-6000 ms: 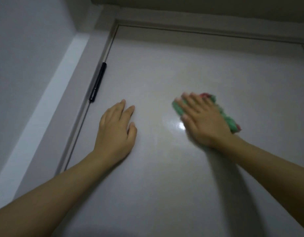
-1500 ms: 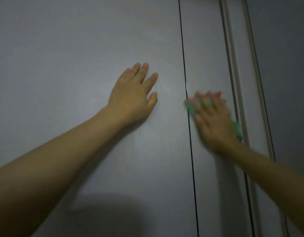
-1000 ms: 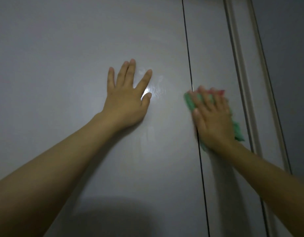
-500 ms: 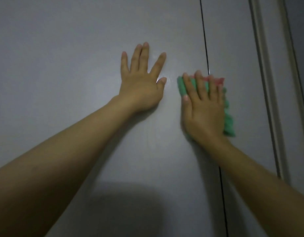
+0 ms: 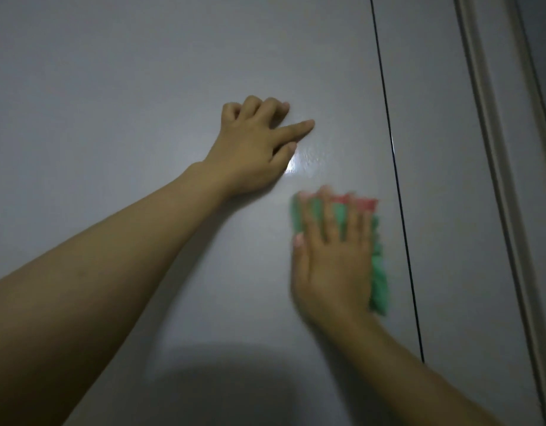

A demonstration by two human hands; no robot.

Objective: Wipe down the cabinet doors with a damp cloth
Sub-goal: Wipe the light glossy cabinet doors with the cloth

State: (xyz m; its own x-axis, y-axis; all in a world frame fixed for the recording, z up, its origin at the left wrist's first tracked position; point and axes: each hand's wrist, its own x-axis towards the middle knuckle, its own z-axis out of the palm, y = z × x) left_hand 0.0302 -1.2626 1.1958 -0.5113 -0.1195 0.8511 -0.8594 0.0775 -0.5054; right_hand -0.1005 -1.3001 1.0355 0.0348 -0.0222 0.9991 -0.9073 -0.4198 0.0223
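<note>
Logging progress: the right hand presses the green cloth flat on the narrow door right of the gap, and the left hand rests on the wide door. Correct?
Not quite. In the head view the right hand presses the green cloth on the wide door, left of the gap, not on the narrow door. The left hand does rest on the wide door.

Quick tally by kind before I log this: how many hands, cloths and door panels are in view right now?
Hands: 2, the left hand resting on the wide door panel, the right hand pressing the cloth.
Cloths: 1, the green and red cloth.
Door panels: 2, the wide one and the narrow door panel right of the seam.
Total: 5
</note>
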